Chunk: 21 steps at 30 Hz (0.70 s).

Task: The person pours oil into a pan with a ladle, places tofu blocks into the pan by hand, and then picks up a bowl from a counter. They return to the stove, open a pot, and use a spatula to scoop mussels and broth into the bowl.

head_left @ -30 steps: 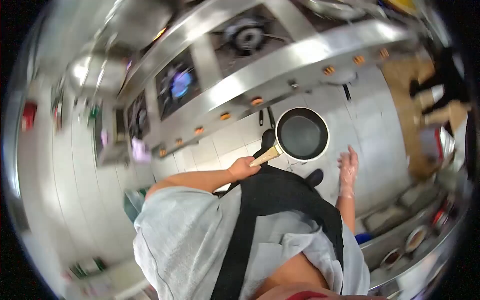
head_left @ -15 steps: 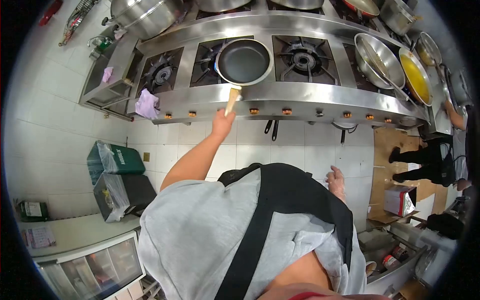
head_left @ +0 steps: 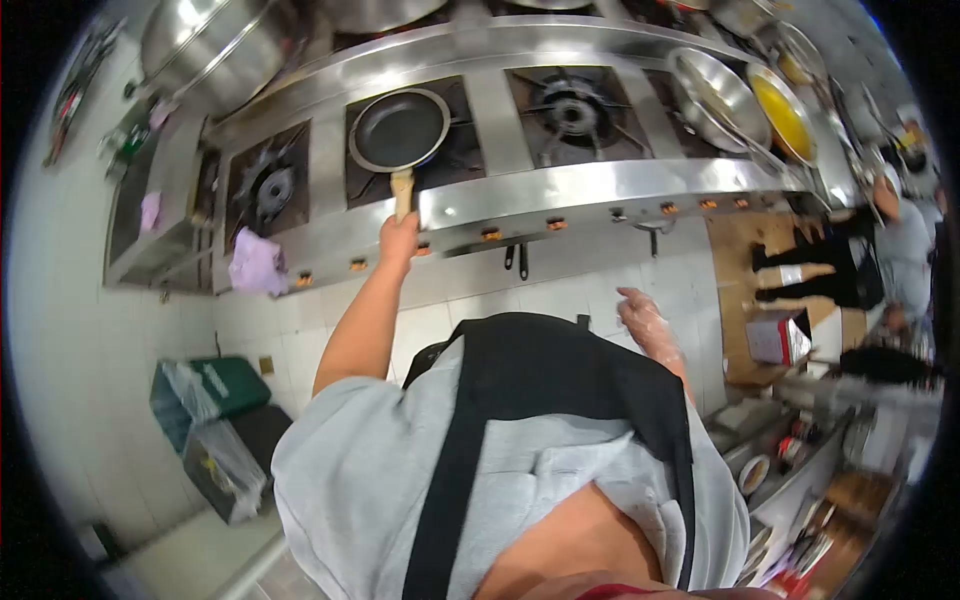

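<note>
My left hand [head_left: 399, 240] is closed around the light wooden handle [head_left: 402, 193] of a dark-coated frying pan [head_left: 402, 127]. The pan lies over the second burner [head_left: 465, 160] from the left, toward its left side. Its inside looks bare. My right hand [head_left: 640, 315], in a thin clear glove, hangs in front of the stove with its fingers apart and nothing in it.
Right of the pan is a bare burner [head_left: 572, 115]. Farther right stand a steel bowl [head_left: 705, 90] and a pan of yellow liquid [head_left: 782, 112]. A purple cloth [head_left: 257, 264] hangs at the stove's left front. Another person [head_left: 900, 250] stands far right.
The pan has shifted left over its burner, with my left hand still on its handle. My right hand has moved a little forward. The whole view has turned and shifted.
</note>
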Tool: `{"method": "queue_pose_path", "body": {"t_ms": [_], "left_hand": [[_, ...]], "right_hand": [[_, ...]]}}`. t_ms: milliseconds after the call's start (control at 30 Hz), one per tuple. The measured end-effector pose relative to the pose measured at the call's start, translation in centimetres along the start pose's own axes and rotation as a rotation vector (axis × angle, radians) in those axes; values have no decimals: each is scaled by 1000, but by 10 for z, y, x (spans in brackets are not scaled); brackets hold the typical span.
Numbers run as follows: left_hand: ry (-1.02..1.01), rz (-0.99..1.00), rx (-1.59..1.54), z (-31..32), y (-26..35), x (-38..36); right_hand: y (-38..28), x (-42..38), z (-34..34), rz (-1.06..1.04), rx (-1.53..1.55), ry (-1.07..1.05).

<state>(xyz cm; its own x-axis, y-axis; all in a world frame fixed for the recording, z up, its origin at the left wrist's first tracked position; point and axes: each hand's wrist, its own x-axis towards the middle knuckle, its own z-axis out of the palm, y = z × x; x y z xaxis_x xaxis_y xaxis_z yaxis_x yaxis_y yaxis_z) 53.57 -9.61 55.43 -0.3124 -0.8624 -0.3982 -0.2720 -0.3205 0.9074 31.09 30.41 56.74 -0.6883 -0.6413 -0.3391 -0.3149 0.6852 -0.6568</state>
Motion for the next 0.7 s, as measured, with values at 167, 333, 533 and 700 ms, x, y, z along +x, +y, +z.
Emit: {"method": "queue_pose_path", "body": {"t_ms": [167, 333, 533, 700], "left_hand": [[-225, -44, -22, -8, -7, -2], [-103, 211, 332, -22, -46, 41], [250, 1061, 427, 20, 23, -12], [-239, 943, 104, 122, 40, -54]], "right_hand": [[-16, -3, 0, -58, -70, 27], [-8, 8, -17, 69, 89, 74], [20, 7, -65, 179, 435, 215], [78, 31, -146, 102, 992, 469]]}}
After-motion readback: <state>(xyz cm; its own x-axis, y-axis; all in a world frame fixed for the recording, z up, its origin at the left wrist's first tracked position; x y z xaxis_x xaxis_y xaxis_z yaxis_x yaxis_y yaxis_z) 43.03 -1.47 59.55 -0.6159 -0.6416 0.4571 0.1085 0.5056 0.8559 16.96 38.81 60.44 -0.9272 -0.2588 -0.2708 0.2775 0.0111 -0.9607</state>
